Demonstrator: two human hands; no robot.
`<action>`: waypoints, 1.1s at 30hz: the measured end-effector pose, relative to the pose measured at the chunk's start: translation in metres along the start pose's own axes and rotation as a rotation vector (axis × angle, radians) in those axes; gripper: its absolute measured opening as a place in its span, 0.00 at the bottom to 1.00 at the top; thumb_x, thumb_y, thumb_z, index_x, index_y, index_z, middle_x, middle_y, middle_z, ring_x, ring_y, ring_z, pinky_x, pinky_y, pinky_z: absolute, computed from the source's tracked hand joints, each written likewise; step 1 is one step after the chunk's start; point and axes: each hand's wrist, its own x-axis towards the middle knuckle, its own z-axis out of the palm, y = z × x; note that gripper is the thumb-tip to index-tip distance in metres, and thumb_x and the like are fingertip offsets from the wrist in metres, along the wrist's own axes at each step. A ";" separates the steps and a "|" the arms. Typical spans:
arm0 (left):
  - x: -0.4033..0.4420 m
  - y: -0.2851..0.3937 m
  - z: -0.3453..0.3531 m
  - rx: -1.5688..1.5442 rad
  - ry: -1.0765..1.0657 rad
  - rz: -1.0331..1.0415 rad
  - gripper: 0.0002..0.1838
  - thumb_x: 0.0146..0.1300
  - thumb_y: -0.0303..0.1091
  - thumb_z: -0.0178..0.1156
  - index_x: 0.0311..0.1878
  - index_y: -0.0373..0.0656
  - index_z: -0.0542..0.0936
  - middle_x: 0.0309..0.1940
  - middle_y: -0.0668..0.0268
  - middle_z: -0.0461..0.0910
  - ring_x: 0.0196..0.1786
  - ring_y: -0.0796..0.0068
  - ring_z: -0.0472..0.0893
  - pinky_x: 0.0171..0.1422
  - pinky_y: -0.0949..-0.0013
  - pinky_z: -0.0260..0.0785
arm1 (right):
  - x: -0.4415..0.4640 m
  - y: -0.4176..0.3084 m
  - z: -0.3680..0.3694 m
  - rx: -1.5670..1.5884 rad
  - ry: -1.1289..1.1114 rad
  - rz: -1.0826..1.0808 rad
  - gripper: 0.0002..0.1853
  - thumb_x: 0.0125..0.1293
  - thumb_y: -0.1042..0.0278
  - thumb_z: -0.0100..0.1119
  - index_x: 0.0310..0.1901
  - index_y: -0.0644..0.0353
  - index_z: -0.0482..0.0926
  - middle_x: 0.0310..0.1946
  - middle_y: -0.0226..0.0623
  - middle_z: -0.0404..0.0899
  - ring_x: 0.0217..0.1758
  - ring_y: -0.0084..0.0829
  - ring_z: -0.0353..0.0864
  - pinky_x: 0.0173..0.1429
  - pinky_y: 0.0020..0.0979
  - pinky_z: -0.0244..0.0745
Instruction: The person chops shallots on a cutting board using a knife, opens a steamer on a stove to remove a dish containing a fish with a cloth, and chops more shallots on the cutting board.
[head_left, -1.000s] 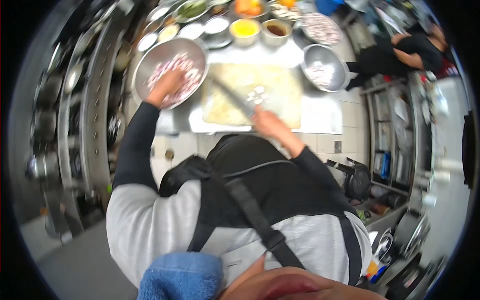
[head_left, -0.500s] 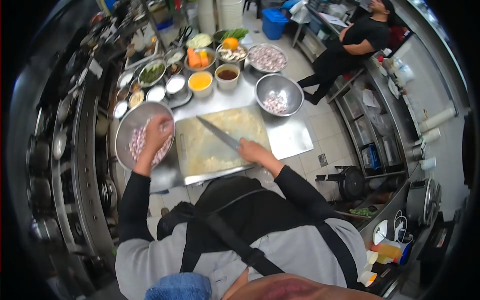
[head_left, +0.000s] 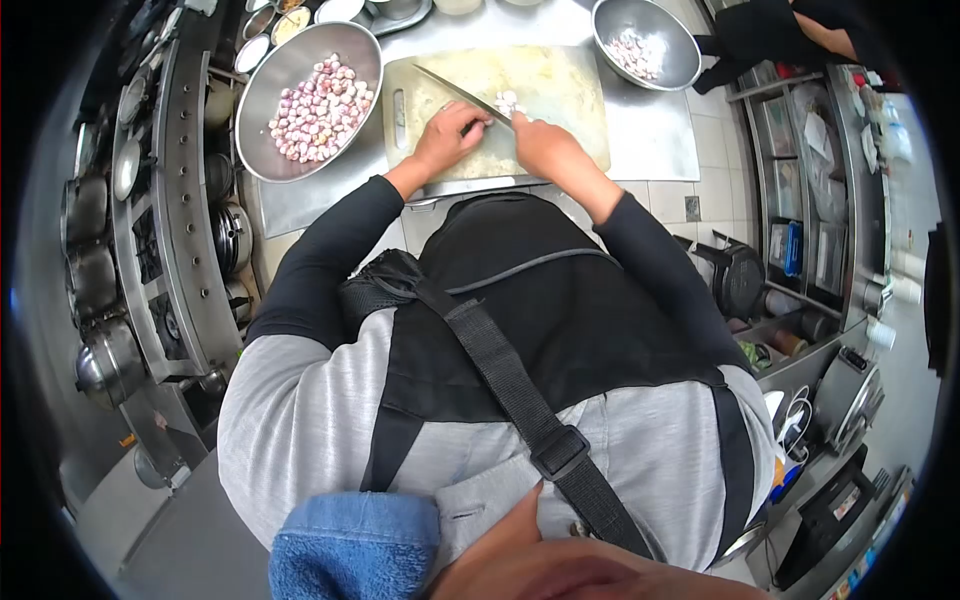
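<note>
On the worn, pale cutting board (head_left: 570, 90) my right hand (head_left: 550, 152) grips the handle of a long kitchen knife (head_left: 450, 84). Its blade points to the far left, low over the board. Close to the blade's near side is my left hand (head_left: 447, 138), fingers curled together; whatever they pinch is too small to name. Some small white cut pieces (head_left: 508, 101) lie beyond the blade. To the left, a tilted steel bowl (head_left: 262, 150) holds many small pink-and-white bulbs (head_left: 320, 110), like shallots or garlic cloves. A second steel bowl (head_left: 680, 62) at the right contains similar cut pieces (head_left: 635, 55).
Small containers of ingredients (head_left: 290, 22) line the far left of the steel table (head_left: 650, 150). Stove and shelving (head_left: 180, 200) run along my left. At the far right stands another person (head_left: 770, 35), beside a rack with bins (head_left: 785, 170).
My left hand has come out of the bulb bowl to the board beside the knife. White pieces now lie on the board. The camera has tilted down.
</note>
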 end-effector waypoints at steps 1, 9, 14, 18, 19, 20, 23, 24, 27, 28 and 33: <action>0.000 -0.001 0.002 -0.010 -0.008 -0.003 0.06 0.60 0.28 0.65 0.40 0.43 0.85 0.36 0.63 0.83 0.42 0.60 0.81 0.50 0.61 0.75 | 0.005 -0.004 0.000 0.025 -0.017 -0.009 0.14 0.70 0.70 0.43 0.53 0.65 0.73 0.39 0.60 0.85 0.46 0.54 0.87 0.48 0.49 0.81; 0.000 -0.005 0.000 -0.004 -0.013 0.008 0.06 0.61 0.27 0.65 0.42 0.41 0.84 0.37 0.62 0.83 0.39 0.64 0.82 0.45 0.65 0.77 | 0.015 -0.001 0.012 0.005 -0.039 -0.007 0.17 0.69 0.71 0.43 0.55 0.66 0.74 0.41 0.58 0.85 0.45 0.53 0.87 0.49 0.50 0.81; 0.001 -0.003 -0.003 0.001 -0.004 0.019 0.06 0.61 0.27 0.65 0.42 0.41 0.84 0.37 0.62 0.83 0.39 0.64 0.82 0.45 0.65 0.77 | 0.007 -0.011 -0.025 -0.041 -0.092 0.000 0.18 0.69 0.70 0.44 0.57 0.67 0.73 0.43 0.60 0.85 0.47 0.56 0.86 0.51 0.51 0.80; -0.003 -0.003 0.001 0.006 0.007 0.025 0.06 0.62 0.27 0.65 0.42 0.41 0.84 0.37 0.63 0.83 0.39 0.64 0.83 0.45 0.66 0.77 | 0.025 0.001 0.002 0.093 -0.078 0.021 0.19 0.71 0.66 0.46 0.59 0.66 0.71 0.46 0.61 0.84 0.50 0.57 0.85 0.55 0.51 0.79; 0.000 -0.003 0.001 0.026 0.004 0.037 0.06 0.62 0.26 0.65 0.42 0.41 0.84 0.38 0.62 0.84 0.39 0.66 0.83 0.44 0.67 0.77 | 0.034 0.005 0.005 0.155 -0.046 0.014 0.19 0.71 0.65 0.46 0.59 0.66 0.71 0.46 0.61 0.84 0.50 0.57 0.85 0.55 0.51 0.79; 0.003 -0.002 0.001 0.029 0.004 0.042 0.06 0.62 0.26 0.65 0.42 0.41 0.84 0.38 0.62 0.84 0.39 0.66 0.83 0.44 0.67 0.77 | 0.039 0.013 0.005 0.212 -0.025 -0.006 0.18 0.72 0.63 0.47 0.57 0.66 0.71 0.46 0.62 0.84 0.50 0.59 0.85 0.55 0.52 0.78; 0.011 0.001 0.002 0.011 0.000 0.012 0.06 0.62 0.27 0.66 0.42 0.41 0.85 0.38 0.62 0.84 0.38 0.66 0.83 0.44 0.68 0.77 | 0.030 0.018 -0.009 0.054 -0.057 0.044 0.18 0.71 0.65 0.46 0.57 0.65 0.71 0.45 0.62 0.84 0.50 0.57 0.85 0.55 0.52 0.78; 0.012 0.002 0.003 -0.017 0.000 -0.028 0.06 0.62 0.27 0.66 0.42 0.41 0.85 0.38 0.62 0.84 0.38 0.67 0.83 0.45 0.68 0.78 | 0.035 0.018 -0.006 0.063 -0.047 0.041 0.17 0.71 0.66 0.46 0.57 0.65 0.71 0.45 0.62 0.84 0.49 0.57 0.85 0.55 0.51 0.79; 0.007 -0.001 0.009 -0.041 -0.019 -0.091 0.05 0.62 0.28 0.66 0.41 0.41 0.84 0.37 0.63 0.84 0.37 0.67 0.83 0.44 0.68 0.77 | 0.032 0.016 0.007 0.056 -0.054 0.048 0.18 0.70 0.68 0.45 0.58 0.65 0.71 0.45 0.61 0.84 0.48 0.56 0.86 0.53 0.51 0.80; 0.009 -0.003 0.009 -0.033 -0.021 -0.098 0.05 0.62 0.28 0.66 0.41 0.40 0.84 0.37 0.63 0.84 0.37 0.67 0.83 0.44 0.68 0.77 | 0.027 0.011 -0.008 0.021 -0.065 0.047 0.18 0.70 0.69 0.44 0.58 0.65 0.71 0.44 0.61 0.84 0.48 0.56 0.86 0.52 0.51 0.80; 0.013 -0.006 0.008 0.006 0.015 0.000 0.04 0.62 0.28 0.65 0.39 0.40 0.84 0.36 0.63 0.83 0.36 0.67 0.83 0.44 0.68 0.77 | 0.017 0.000 -0.009 -0.017 -0.040 0.034 0.19 0.70 0.70 0.43 0.59 0.66 0.71 0.42 0.59 0.85 0.46 0.55 0.87 0.50 0.51 0.81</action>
